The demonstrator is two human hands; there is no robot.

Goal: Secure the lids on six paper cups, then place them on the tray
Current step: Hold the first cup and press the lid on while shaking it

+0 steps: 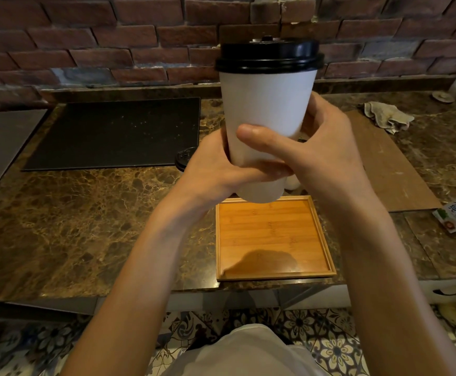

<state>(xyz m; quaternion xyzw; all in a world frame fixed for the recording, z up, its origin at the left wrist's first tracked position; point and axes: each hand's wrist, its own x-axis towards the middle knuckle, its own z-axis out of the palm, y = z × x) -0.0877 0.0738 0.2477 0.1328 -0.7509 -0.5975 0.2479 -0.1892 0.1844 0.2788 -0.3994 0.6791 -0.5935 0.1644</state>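
While you raise the lidded paper cup [267, 104] above the wooden tray [273, 234], your left hand [210, 172] and right hand [322, 153] both grip its lower half.

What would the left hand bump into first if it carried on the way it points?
The paper cup. The left hand grips its lower part and points forward and to the right. Just past the cup, the right hand grips the other side, probably next in line.
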